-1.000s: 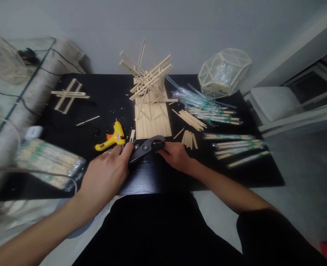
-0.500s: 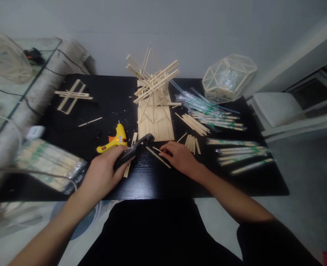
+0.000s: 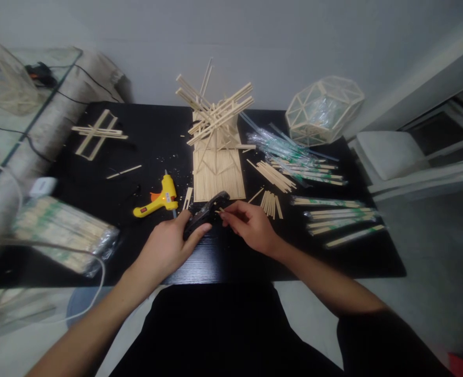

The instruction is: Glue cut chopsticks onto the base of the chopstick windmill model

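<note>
My left hand (image 3: 167, 242) is wrapped around a black plier-like hand tool (image 3: 204, 213), its head pointing away to the right. Close beside that head, my right hand (image 3: 253, 226) pinches a thin wooden stick (image 3: 221, 210) between thumb and fingers. Most of the stick is hidden by the fingers and the tool, so whether it touches the jaws I cannot tell. Just beyond both hands stands a model built of wooden sticks (image 3: 219, 175), with a slatted flat base and crossed sticks on top. A yellow glue gun (image 3: 167, 193) lies left of the tool.
Short cut sticks (image 3: 271, 204) and longer loose sticks (image 3: 272, 175) lie right of the model. Wrapped stick packs (image 3: 341, 215) are farther right; a larger pack (image 3: 64, 233) sits left. A crossed stick frame (image 3: 100, 133) and a stick polyhedron (image 3: 325, 111) rest at the back of the black table (image 3: 145, 120).
My left hand has carried the black tool rightward, up to my right hand. The stick that lay between the hands no longer shows on the table. The view has shifted slightly.
</note>
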Tool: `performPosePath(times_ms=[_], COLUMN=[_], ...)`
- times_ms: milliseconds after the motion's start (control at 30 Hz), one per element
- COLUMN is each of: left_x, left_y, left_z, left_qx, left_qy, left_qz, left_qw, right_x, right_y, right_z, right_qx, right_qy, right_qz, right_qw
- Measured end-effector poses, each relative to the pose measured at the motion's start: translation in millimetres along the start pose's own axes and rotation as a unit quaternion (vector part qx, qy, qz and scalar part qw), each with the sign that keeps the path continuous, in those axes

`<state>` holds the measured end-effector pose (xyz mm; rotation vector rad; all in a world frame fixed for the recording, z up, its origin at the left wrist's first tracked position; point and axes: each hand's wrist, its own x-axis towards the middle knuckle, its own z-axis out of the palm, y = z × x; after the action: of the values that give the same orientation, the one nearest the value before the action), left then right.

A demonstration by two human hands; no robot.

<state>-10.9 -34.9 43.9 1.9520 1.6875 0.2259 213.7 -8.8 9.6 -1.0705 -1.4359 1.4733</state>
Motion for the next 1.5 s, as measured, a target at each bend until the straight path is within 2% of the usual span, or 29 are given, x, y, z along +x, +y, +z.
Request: performPosePath(times_ms=[200,333,633,733,1067,1300,1400,1500], left_x=[3.6,1.9,0.0,0.3,2.5,3.9,4.6,5.3], left_y=[2.4,2.9,0.4,-0.5,4.9,7.7,5.2,-1.4], left_z=[4.1,4.0,0.4,-0.4,0.0,0.0,-7.7,-26.9], left_qx=[0.023,0.004,-0.033,-0.039,-0.014,-0.004,-0.03,-0.031], left_qy=[0.002,0.008,0.024,0.025,-0.018,-0.023,-0.032,-0.001], left_qz=[0.003,0.015,0.053,0.06,0.013,0.001,0.0,-0.027], left_qw=[1.0,1.0,0.998,0.997,1.0,1.0,0.999,0.999], right_x=[-1.0,-1.0,5.6,6.4,5.3,7.5,9.0,10.0], right_y=[0.1,-1.9,-1.2,0.5,5.1,10.0,10.5,9.9], right_z=[-0.4,-2.8,-13.0,-14.4,-14.9,-13.9,-14.0,-15.2], right_qx=[-0.023,-0.043,0.03,0.038,-0.015,0.008,0.047,0.078], right_qy=[0.032,0.029,-0.075,-0.083,-0.048,-0.062,-0.076,-0.083], right_qz=[-0.019,-0.032,-0.003,-0.018,-0.017,-0.002,0.011,0.003], right_qw=[0.999,0.998,0.997,0.996,0.999,0.998,0.996,0.993])
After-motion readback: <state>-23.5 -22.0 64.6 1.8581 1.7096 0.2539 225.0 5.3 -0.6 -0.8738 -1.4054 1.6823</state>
